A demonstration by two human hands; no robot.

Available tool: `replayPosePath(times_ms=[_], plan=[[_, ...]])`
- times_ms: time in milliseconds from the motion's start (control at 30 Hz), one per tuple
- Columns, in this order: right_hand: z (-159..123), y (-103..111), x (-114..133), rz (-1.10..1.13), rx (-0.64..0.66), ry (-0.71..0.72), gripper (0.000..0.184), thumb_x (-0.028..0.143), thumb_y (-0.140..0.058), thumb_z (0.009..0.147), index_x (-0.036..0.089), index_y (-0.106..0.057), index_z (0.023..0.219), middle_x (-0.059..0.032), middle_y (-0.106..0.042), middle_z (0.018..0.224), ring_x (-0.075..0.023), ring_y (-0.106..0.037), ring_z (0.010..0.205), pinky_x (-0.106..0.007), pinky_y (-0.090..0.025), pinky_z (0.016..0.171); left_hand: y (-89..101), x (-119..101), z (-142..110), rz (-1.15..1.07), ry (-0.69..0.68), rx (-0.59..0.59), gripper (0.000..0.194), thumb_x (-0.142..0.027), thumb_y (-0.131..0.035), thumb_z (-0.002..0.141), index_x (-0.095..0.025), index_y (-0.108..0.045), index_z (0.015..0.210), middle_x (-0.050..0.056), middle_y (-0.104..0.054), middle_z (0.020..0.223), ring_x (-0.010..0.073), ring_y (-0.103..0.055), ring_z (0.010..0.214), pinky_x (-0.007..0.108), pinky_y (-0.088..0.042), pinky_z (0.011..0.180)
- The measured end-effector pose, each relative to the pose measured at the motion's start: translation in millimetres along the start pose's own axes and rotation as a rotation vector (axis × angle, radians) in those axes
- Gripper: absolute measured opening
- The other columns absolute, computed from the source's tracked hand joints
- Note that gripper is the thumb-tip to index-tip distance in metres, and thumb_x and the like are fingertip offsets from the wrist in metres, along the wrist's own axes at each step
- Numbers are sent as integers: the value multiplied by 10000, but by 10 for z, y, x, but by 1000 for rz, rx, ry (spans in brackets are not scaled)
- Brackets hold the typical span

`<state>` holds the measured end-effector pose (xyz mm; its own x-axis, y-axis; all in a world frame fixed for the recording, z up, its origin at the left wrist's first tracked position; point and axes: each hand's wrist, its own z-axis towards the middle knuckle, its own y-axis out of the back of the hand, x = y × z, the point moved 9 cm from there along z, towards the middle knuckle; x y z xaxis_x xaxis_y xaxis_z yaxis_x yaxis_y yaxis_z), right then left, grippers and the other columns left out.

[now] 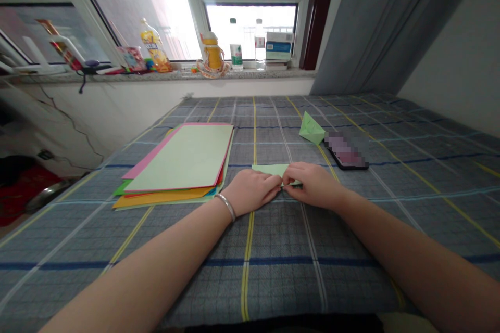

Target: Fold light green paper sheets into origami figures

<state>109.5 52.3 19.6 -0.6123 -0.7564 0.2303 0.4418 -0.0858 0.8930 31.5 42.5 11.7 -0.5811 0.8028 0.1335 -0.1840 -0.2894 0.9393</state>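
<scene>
Nearest, the left forearm and the right forearm reach in over a plaid cloth from the two lower corners, slanting inward until the hands meet, just to the right of the paper stack. A silver bracelet circles the left wrist, just beside the stack's near right corner.

The left hand lies low, palm down, its fingers close together and stretched to the right, the tips resting on a small piece of pale green paper; whether it pinches or only presses, I cannot tell. The right hand comes from the other side with bent fingers, thumb and fingertips drawn together on the paper's near edge in a narrow pinch. The fingertips of both hands nearly touch. The paper sits flat on the cloth, right of the stack, partly covered by the hands.

Farther right of the stack lies a phone, and touching or just beside its far left end stands a folded green paper shape with a pointed top. Beyond the stack, a windowsill holds a juice bottle and a yellow cup.
</scene>
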Motion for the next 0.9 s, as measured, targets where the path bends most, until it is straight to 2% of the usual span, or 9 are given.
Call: replayPosePath(times_ms=[100, 300, 500, 900], plan=[[3, 26, 10, 15, -51, 8, 62, 184, -524, 817, 214, -570, 788, -7, -619, 801, -149, -561, 763, -261, -401, 699, 34, -6, 3, -4, -23, -64, 238, -329, -388, 970, -191, -578, 934, 3, -702, 816, 136, -657, 707, 247, -450, 618], [12, 71, 12, 12, -86, 13, 94, 204, -504, 845, 214, -566, 775, -16, -617, 819, -155, -559, 792, -266, -408, 721, 136, -30, 16, -11, -70, -125, 229, -281, -390, 973, -185, -594, 933, 18, -705, 964, 146, -652, 890, 298, -462, 822], [14, 115, 3, 29, -88, 4, 83, 216, -529, 836, 214, -569, 764, -11, -617, 804, -149, -560, 766, -265, -413, 713, 196, 12, -3, 20, -69, -147, 235, -251, -388, 968, -194, -609, 914, 24, -703, 995, 139, -642, 888, 289, -446, 762], [-55, 315, -116, 8, -150, 0, 68, 196, -540, 819, 213, -551, 754, -14, -626, 823, -154, -573, 776, -278, -422, 715, 286, 160, -53, 18, 4, -202, 209, -238, -403, 965, -202, -609, 953, 10, -692, 1038, 140, -623, 916, 291, -445, 804]])
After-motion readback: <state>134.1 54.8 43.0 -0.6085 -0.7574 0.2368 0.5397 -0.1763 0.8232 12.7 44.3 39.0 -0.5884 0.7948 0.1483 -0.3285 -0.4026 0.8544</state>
